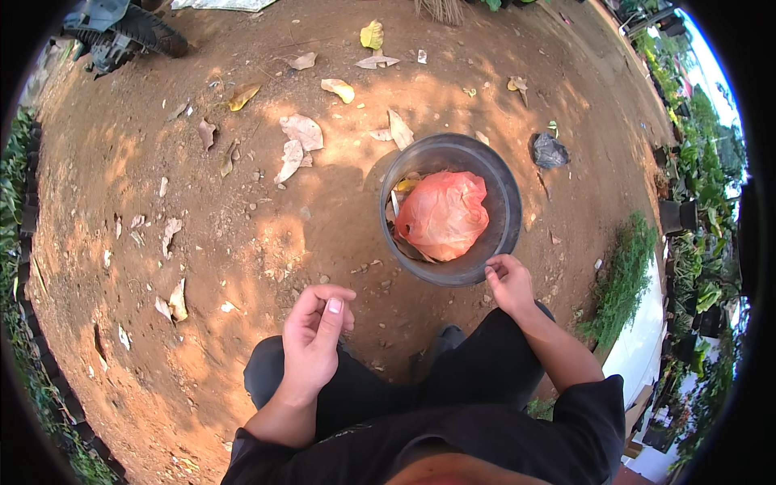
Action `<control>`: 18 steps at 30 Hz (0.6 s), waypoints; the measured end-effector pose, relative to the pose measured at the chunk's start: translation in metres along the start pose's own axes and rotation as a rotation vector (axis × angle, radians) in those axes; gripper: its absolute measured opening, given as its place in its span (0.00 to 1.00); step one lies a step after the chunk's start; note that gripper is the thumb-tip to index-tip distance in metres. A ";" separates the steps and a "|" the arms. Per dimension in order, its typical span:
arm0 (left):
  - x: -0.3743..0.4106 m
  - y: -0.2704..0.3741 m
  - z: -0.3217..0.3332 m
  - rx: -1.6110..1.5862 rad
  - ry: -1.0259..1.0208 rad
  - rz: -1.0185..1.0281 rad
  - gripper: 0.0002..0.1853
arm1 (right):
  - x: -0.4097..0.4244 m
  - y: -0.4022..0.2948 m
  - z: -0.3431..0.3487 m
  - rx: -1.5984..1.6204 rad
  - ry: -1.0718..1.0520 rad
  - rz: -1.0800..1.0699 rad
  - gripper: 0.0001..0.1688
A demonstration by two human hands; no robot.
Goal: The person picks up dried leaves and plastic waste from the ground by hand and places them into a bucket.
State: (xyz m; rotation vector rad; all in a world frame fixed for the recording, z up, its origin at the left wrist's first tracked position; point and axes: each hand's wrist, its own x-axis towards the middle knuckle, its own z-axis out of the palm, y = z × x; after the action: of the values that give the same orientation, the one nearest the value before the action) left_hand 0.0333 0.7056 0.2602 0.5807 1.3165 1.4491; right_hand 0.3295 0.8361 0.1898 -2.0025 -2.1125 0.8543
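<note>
A round black plastic bucket (512, 200) stands on the dirt in front of my knees. Inside it sits a crumpled red plastic bag (445, 215), with dry leaves (407, 184) partly showing beside and beneath it. The fingers of my right hand (510, 284) are on the near right part of the bucket's rim, pinched at its edge. My left hand (318, 333) hovers over my left knee, apart from the bucket. Its fingers are loosely curled, and nothing shows in it.
A crumpled dark plastic bag (549, 150) lies right of the bucket. Fallen leaves (302, 132) and small stones are scattered leftward. A motorbike wheel (148, 30) is at the far left, broom bristles (441, 9) at the top. Potted plants (678, 216) line the right side.
</note>
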 end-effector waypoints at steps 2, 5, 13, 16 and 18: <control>-0.012 0.009 -0.007 -0.045 0.012 0.093 0.12 | 0.002 0.011 0.011 0.069 0.022 0.024 0.09; -0.025 0.010 -0.017 -0.091 0.061 0.139 0.12 | -0.008 0.013 0.021 0.194 -0.029 0.018 0.08; -0.050 0.000 -0.013 0.102 -0.064 -0.018 0.05 | -0.002 0.015 0.005 0.577 0.006 0.124 0.19; -0.056 0.002 -0.004 0.436 -0.346 0.030 0.08 | 0.029 0.027 0.006 0.247 0.178 0.006 0.26; -0.059 0.008 -0.001 0.639 -0.478 -0.034 0.10 | 0.052 0.035 0.008 -0.013 0.322 -0.009 0.29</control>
State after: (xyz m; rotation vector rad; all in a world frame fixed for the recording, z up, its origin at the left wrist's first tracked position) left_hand 0.0493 0.6533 0.2844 1.2288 1.3700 0.7630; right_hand 0.3506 0.8822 0.1518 -1.9775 -1.9477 0.4774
